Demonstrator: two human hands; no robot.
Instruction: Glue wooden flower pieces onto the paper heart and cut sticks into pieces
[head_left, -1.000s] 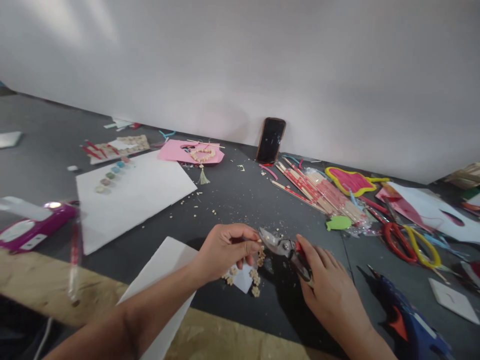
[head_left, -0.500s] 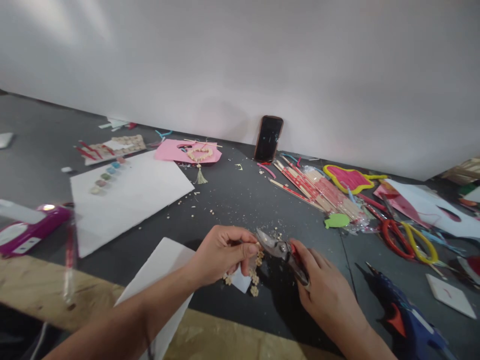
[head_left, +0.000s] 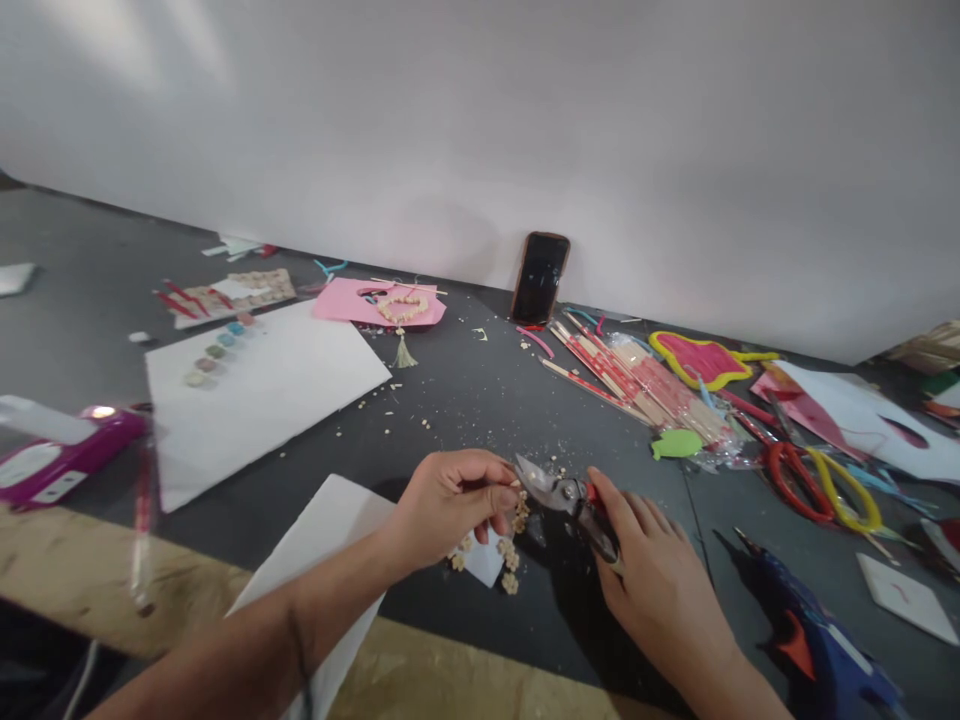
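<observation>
- On my head feed, the left hand is over the bench, near its front edge, thumb and forefinger pinched together on a small pale piece, too tiny to name.
- Over to the right hand: fingers wrapped round the grips of the red-handled secateurs, blade tip just beside those pinched left fingertips. I can't tell if it touches.
- Below the left hand, near the bench's front edge, I've got wooden flower shapes around a small white card.
- A white sheet runs under the left forearm and crosses that front edge.
- Crumbs scatter toward the back edge, where a phone leans upright against the wall.
- Back and left of it, a beaded bracelet lies on pink paper, tassel spilling onto the bench.
- Out right: scissors, and a blue glue gun at the front right corner.
</observation>
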